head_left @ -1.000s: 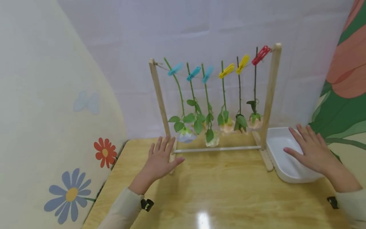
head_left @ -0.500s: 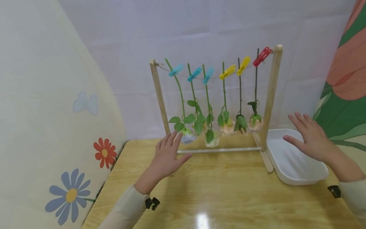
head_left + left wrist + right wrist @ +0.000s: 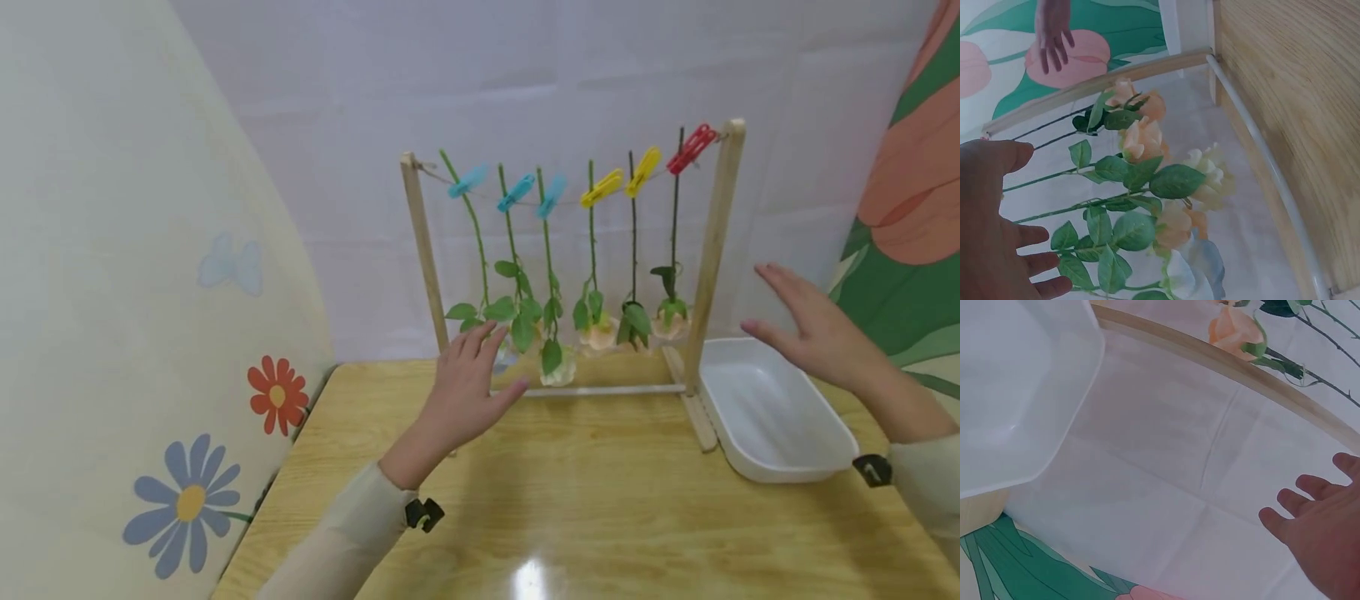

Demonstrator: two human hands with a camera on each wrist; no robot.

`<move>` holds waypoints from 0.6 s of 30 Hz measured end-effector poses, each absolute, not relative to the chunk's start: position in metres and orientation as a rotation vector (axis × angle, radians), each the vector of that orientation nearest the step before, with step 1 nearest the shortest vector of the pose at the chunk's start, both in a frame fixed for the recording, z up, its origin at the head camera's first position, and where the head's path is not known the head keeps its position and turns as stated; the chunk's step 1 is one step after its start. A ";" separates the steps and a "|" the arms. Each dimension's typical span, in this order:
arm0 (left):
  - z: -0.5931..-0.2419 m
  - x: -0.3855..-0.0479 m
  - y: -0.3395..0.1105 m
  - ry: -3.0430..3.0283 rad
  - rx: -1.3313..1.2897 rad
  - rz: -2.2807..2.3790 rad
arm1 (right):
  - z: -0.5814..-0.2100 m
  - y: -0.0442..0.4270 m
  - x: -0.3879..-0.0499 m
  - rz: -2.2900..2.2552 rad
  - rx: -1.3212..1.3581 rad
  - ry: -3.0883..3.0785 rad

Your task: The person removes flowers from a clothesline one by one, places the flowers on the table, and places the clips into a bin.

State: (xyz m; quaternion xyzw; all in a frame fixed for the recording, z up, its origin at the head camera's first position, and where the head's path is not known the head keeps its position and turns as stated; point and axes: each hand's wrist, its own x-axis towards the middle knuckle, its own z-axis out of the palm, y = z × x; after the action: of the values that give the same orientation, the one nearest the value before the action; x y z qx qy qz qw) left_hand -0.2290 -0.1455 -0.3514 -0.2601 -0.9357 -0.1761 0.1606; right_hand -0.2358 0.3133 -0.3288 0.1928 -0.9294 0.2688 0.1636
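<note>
Several roses hang head down from a string on a wooden rack (image 3: 716, 250), held by blue clips (image 3: 516, 193), yellow clips (image 3: 602, 188) and a red clip (image 3: 692, 149). In front of the rack's left end, my left hand (image 3: 463, 392) has its fingers spread and holds nothing; in the left wrist view it is near the stems and a pale blue rose (image 3: 1196, 269). My right hand (image 3: 825, 337), also holding nothing, is raised over the far right side of the white tray (image 3: 780, 475), right of the rack, its fingers extended. A peach rose (image 3: 1236, 334) shows in the right wrist view.
The rack stands at the back of the wooden table (image 3: 600, 500), before a white cloth (image 3: 360, 100). Painted walls with flowers (image 3: 277, 395) rise at both sides. A white rod (image 3: 600, 390) joins the rack's feet.
My left hand has moved right and up, now covering part of the leftmost rose. The right hand has risen away from the tray. The roses hang as before.
</note>
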 end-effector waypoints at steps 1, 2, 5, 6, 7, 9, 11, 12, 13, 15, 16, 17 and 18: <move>-0.350 -0.230 -0.143 -2.662 -0.750 -0.511 | -0.326 0.313 -0.236 0.764 0.542 -2.649; -0.349 -0.231 -0.141 -2.651 -0.755 -0.517 | -0.324 0.313 -0.235 0.764 0.532 -2.648; -0.344 -0.231 -0.134 -2.632 -0.762 -0.538 | -0.316 0.311 -0.235 0.759 0.506 -2.638; -0.342 -0.232 -0.132 -2.628 -0.762 -0.550 | -0.313 0.311 -0.235 0.760 0.499 -2.632; -0.340 -0.232 -0.130 -2.624 -0.761 -0.567 | -0.310 0.310 -0.234 0.765 0.492 -2.627; -0.337 -0.232 -0.126 -2.615 -0.757 -0.606 | -0.304 0.308 -0.235 0.778 0.478 -2.613; -0.334 -0.233 -0.122 -2.604 -0.761 -0.669 | -0.298 0.306 -0.235 0.796 0.460 -2.605; -0.333 -0.233 -0.120 -2.600 -0.768 -0.702 | -0.295 0.305 -0.235 0.812 0.445 -2.608; -0.332 -0.233 -0.118 -2.600 -0.773 -0.730 | -0.292 0.305 -0.236 0.833 0.431 -2.611; -0.328 -0.232 -0.114 -2.604 -0.783 -0.782 | -0.287 0.304 -0.237 0.884 0.415 -2.611; -0.326 -0.231 -0.113 -2.609 -0.789 -0.806 | -0.285 0.303 -0.238 0.916 0.414 -2.609; -0.325 -0.230 -0.111 -2.616 -0.792 -0.820 | -0.282 0.303 -0.238 0.944 0.410 -2.610; -0.323 -0.230 -0.109 -2.626 -0.792 -0.833 | -0.279 0.303 -0.239 0.977 0.410 -2.612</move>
State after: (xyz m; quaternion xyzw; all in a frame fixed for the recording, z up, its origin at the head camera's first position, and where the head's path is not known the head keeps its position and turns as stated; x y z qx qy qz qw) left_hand -0.2296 -0.1092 -0.3227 -0.2736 -0.9075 -0.2879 0.1370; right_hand -0.2386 0.3033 -0.2795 0.1434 -0.9146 0.3422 0.1609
